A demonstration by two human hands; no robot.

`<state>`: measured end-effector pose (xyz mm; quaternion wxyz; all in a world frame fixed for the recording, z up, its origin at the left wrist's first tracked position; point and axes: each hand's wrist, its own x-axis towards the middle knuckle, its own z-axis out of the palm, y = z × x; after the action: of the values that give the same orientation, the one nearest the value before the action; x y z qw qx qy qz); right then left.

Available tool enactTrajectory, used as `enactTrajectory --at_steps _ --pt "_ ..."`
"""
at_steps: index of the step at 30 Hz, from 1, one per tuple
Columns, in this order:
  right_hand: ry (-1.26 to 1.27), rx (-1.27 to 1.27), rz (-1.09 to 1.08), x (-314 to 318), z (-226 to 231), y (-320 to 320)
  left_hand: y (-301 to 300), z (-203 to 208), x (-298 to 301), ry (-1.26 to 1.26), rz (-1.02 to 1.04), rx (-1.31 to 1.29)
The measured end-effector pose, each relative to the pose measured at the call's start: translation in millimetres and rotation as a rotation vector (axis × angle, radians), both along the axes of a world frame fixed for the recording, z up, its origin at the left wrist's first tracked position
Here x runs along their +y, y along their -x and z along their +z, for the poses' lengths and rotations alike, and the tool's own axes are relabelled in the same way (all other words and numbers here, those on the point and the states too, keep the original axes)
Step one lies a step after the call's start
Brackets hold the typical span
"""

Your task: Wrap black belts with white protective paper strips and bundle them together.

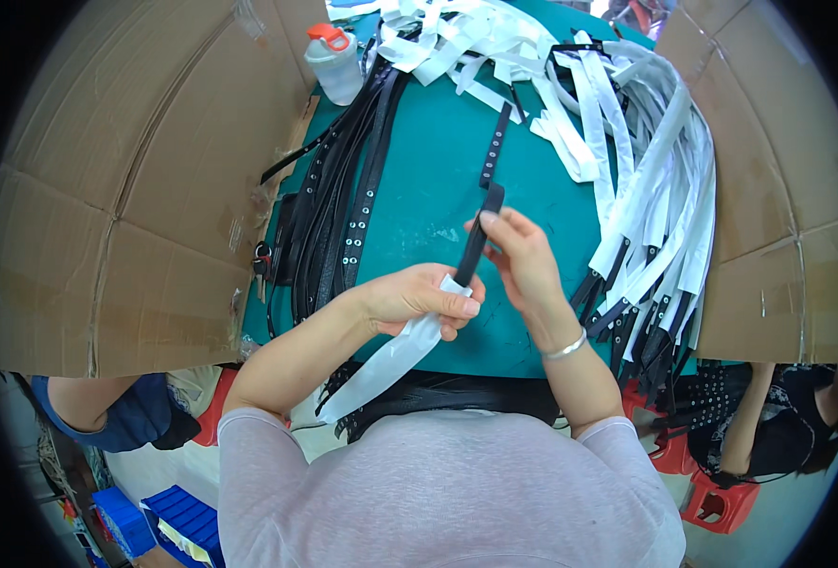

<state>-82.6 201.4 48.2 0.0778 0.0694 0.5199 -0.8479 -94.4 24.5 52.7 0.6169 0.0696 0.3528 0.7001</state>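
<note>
Left hand (430, 298) first, from the head view (the only one): it's wrapped around the top end of a white sleeve (386, 369), thumb lying across the front and fingers curled behind. Right hand (523, 251) is a bit higher up, pinching a black strap (474, 248) between thumb and fingers. That strap sits above the green table (419, 151), roughly mid-table — eyelet end pointing away from the person, a fold just above the pinch, lower part running down to the sleeve's mouth. How far in it goes, I can't tell, since the white covers it.

Containers, then. White sleeves hold black straps in the big pile (660, 180) on the right, with dark ends poking out of lots of them. Far left on the table there's a pale cup (337, 74) with an orange lid (329, 38) — can't make out what's in it. On the floor at lower left are two blue crates (177, 521), the nearer one with something pale yellow at its edge.

Rest of the table: a bundle of bare black straps (343, 180) on the left, just below the cup, and a loose heap of white strips (447, 38) along the far edge. Tall cardboard (69, 237) walls off both sides.
</note>
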Motion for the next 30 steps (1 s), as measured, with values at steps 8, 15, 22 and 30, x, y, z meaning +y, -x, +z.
enactTrajectory --at_steps 8,15,22,30 --pt "-0.126 0.170 -0.217 6 -5 -15 -6 11 2 0.014 0.004 0.073" --pt "-0.480 0.415 -0.110 -13 -11 -31 9 -3 11 -0.008 0.185 0.143" --pt "-0.258 0.177 -0.041 -11 -26 -29 24 -41 -65 0.270 0.498 0.901" --pt "-0.258 0.182 -0.082 -1 -21 -17 -37 -60 -50 0.063 -0.019 0.379"
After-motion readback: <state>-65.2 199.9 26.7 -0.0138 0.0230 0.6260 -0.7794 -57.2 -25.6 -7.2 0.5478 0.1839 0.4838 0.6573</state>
